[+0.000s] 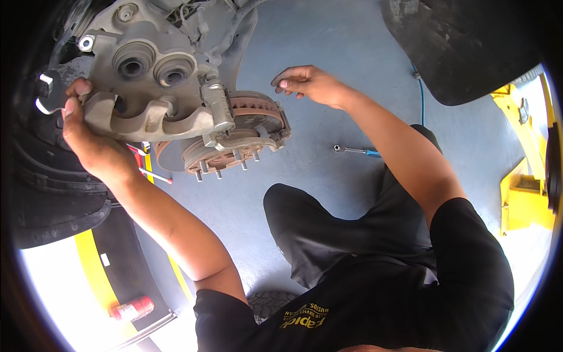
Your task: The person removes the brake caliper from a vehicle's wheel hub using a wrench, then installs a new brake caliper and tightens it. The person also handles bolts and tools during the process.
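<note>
My left hand [97, 138] grips the grey brake caliper [155, 73] at its left end, thumb and fingers on the metal. The caliper has two round pistons and is raised at the upper left, over a rusty brake disc [252, 108] on a hub [220, 164] with several studs. A thin metal clip [47, 88] is at the caliper's left. My right hand [308, 85] hangs in the air right of the caliper, above the disc's edge, its fingers loosely curled and apart with nothing visible in them.
A ratchet [349, 149] with a blue handle lies on the grey floor [328, 176]. A black wheel-arch liner [47, 176] is at the left, a red container [132, 308] at the lower left. Yellow stands [522, 199], a dark panel [446, 47] and a teal hose [421, 105] are at the right.
</note>
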Available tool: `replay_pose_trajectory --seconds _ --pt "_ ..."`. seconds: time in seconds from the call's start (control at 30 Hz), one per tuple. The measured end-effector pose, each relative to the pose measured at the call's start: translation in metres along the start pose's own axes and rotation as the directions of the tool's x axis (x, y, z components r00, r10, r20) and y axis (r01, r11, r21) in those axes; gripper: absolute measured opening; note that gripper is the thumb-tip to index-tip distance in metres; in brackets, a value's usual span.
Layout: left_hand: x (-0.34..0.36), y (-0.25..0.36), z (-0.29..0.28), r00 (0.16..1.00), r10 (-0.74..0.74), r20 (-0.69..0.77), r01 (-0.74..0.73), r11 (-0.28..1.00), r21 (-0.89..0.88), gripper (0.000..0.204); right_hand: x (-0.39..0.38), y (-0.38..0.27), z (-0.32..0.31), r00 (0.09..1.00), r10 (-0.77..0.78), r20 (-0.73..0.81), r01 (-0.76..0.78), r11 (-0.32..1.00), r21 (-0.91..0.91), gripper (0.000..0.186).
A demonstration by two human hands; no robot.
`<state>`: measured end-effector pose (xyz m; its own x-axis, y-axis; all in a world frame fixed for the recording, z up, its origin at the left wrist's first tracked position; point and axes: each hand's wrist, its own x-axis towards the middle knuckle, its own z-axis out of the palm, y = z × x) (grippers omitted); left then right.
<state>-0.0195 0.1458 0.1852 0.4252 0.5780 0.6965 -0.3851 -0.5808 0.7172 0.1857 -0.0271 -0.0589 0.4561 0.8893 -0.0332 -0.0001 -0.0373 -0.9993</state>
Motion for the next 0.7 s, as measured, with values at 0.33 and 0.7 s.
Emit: replay_pose_trajectory --seconds 0.33,0.7 --pt "0.006 0.002 -0.017 1.0 -0.014 -0.028 0.017 0.994 0.106 0.044 0.033 0.016 0.0 0.937 0.027 0.347 0.061 0.969 -0.239 0.034" --pt "0.019 -0.001 -0.041 0.981 0.008 -0.193 0.012 0.995 0.102 0.056 0.042 0.031 -0.015 0.941 -0.13 0.311 0.255 0.877 -0.407 0.026"
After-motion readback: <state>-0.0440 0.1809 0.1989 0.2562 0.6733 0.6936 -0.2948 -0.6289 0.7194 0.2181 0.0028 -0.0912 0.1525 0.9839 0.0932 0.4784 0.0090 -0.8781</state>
